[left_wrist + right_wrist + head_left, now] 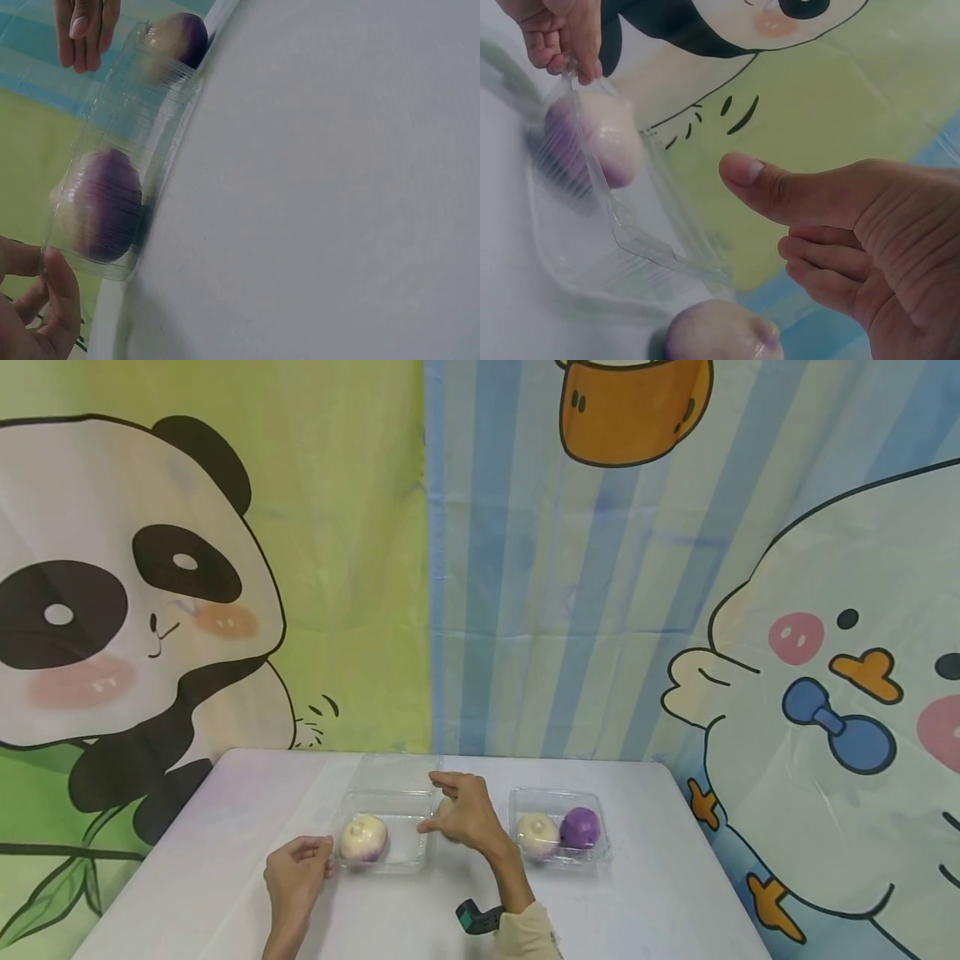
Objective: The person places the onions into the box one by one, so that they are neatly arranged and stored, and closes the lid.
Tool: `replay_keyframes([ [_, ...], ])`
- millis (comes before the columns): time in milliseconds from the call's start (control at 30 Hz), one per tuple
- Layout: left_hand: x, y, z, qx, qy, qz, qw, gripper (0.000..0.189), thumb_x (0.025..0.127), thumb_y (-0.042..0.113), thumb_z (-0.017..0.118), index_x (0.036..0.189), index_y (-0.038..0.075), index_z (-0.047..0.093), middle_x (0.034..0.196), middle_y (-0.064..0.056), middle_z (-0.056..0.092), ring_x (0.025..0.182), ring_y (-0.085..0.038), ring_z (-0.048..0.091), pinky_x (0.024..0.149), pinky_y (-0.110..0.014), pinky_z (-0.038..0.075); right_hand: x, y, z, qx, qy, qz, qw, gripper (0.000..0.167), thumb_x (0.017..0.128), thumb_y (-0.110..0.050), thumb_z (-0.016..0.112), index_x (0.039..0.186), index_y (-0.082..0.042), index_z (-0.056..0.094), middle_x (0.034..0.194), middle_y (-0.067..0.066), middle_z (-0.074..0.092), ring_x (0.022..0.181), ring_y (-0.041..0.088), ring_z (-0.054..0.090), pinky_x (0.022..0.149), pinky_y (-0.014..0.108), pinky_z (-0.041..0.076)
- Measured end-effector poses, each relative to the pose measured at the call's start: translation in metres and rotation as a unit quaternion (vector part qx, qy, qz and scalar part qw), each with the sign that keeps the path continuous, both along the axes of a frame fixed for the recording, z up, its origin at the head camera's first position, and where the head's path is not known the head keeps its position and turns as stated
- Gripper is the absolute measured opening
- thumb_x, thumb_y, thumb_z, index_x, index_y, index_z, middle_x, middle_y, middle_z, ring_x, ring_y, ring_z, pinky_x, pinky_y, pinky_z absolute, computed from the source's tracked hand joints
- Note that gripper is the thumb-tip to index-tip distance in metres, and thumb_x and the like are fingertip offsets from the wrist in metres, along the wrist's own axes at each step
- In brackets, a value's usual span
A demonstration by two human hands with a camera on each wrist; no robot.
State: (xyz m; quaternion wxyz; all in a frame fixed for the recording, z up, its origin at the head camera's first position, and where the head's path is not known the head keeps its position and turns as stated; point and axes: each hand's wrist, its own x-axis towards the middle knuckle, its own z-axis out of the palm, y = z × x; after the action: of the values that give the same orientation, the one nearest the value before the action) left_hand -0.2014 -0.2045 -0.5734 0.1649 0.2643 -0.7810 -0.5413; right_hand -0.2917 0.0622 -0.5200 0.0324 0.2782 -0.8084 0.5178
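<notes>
The left edge of the open container (406,850) is pinched by the left hand (296,872); inside, one onion (363,838) is seen. The right hand (468,812) is spread near the loose onion (721,334). The container should be steadied gently.

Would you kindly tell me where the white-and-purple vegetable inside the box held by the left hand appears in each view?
Head: the vegetable is below centre and left of the middle.
Left wrist: the vegetable is on the left, around mid-height.
Right wrist: the vegetable is in the upper left.
Shared landmark: the left hand, pinching the box in every view.
</notes>
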Motion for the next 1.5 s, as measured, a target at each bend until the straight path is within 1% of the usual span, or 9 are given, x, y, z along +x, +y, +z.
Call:
replay_keyframes([
  [33,0.0,0.0,0.0,-0.001,0.0,0.0,1.0,0.018,0.103,0.008,0.069,0.108,-0.009,0.074,0.079,-0.013,0.076,0.061,-0.018,0.07,0.051,-0.024,0.06,-0.001,0.002,0.0,-0.001,0.001,-0.002,1.0,0.083,0.067,-0.007,0.105,0.14,0.006,0.068,0.138,0.027,0.073,0.13,0.041,0.073,0.108,0.051,0.062],
  [267,-0.001,0.0,0.001,0.0,-0.006,0.001,1.0,0.018,0.104,0.009,0.069,0.108,-0.009,0.074,0.078,-0.012,0.076,0.06,-0.016,0.069,0.05,-0.024,0.058,-0.004,0.011,-0.003,0.008,0.016,-0.027,0.9995,0.082,0.066,-0.009,0.106,0.138,0.003,0.071,0.138,0.023,0.074,0.128,0.034,0.075,0.108,0.041,0.064],
  [500,-0.001,-0.001,0.0,-0.002,-0.006,-0.003,1.0,0.019,0.104,0.009,0.07,0.109,-0.009,0.074,0.079,-0.013,0.076,0.06,-0.016,0.069,0.05,-0.022,0.057,-0.005,0.018,-0.005,-0.006,0.002,-0.031,0.9995,0.083,0.065,-0.004,0.104,0.139,0.006,0.069,0.14,0.025,0.073,0.129,0.039,0.074,0.11,0.047,0.062],
  [700,0.0,-0.001,0.0,-0.002,0.002,-0.008,1.0,0.019,0.104,0.008,0.069,0.109,-0.01,0.073,0.079,-0.014,0.077,0.06,-0.017,0.07,0.051,-0.022,0.059,-0.005,0.024,-0.005,0.004,-0.006,-0.045,0.999,0.085,0.063,0.0,0.104,0.141,0.006,0.068,0.141,0.026,0.072,0.129,0.044,0.072,0.11,0.05,0.061],
  [833,0.0,-0.001,0.0,-0.007,0.004,-0.007,0.9999,0.018,0.103,0.008,0.069,0.107,-0.009,0.074,0.078,-0.013,0.077,0.061,-0.018,0.071,0.052,-0.022,0.059,-0.006,0.027,-0.006,0.006,-0.019,-0.051,0.9985,0.086,0.064,-0.001,0.104,0.142,0.006,0.068,0.142,0.026,0.071,0.13,0.048,0.071,0.11,0.052,0.061],
  [967,-0.001,0.001,0.001,-0.006,-0.002,0.0,1.0,0.018,0.104,0.008,0.068,0.108,-0.008,0.073,0.078,-0.012,0.076,0.061,-0.018,0.07,0.052,-0.023,0.059,-0.006,0.03,-0.008,0.011,-0.027,-0.058,0.9979,0.086,0.065,0.0,0.103,0.142,0.007,0.067,0.144,0.025,0.07,0.131,0.045,0.071,0.112,0.05,0.06],
  [1133,0.0,0.0,0.001,-0.001,-0.008,0.002,1.0,0.018,0.104,0.008,0.069,0.109,-0.009,0.073,0.078,-0.012,0.076,0.061,-0.017,0.07,0.051,-0.023,0.058,-0.006,0.032,-0.012,0.021,-0.025,-0.067,0.9972,0.085,0.065,0.001,0.103,0.142,0.008,0.066,0.144,0.025,0.07,0.133,0.042,0.071,0.113,0.049,0.06],
  [1367,0.001,-0.002,-0.001,-0.003,0.003,-0.007,1.0,0.019,0.104,0.008,0.068,0.108,-0.009,0.073,0.077,-0.011,0.076,0.061,-0.019,0.071,0.05,-0.022,0.057,-0.007,0.035,-0.018,0.034,-0.014,-0.076,0.9964,0.09,0.061,-0.003,0.106,0.141,0.009,0.067,0.143,0.026,0.071,0.131,0.045,0.071,0.112,0.052,0.06],
  [1500,0.001,-0.002,-0.001,-0.001,0.004,-0.008,1.0,0.019,0.103,0.008,0.069,0.108,-0.01,0.074,0.077,-0.012,0.076,0.061,-0.019,0.071,0.051,-0.021,0.057,-0.008,0.036,-0.023,0.055,-0.007,-0.083,0.995,0.094,0.058,-0.006,0.108,0.142,0.007,0.067,0.144,0.026,0.07,0.13,0.046,0.071,0.11,0.052,0.062],
])
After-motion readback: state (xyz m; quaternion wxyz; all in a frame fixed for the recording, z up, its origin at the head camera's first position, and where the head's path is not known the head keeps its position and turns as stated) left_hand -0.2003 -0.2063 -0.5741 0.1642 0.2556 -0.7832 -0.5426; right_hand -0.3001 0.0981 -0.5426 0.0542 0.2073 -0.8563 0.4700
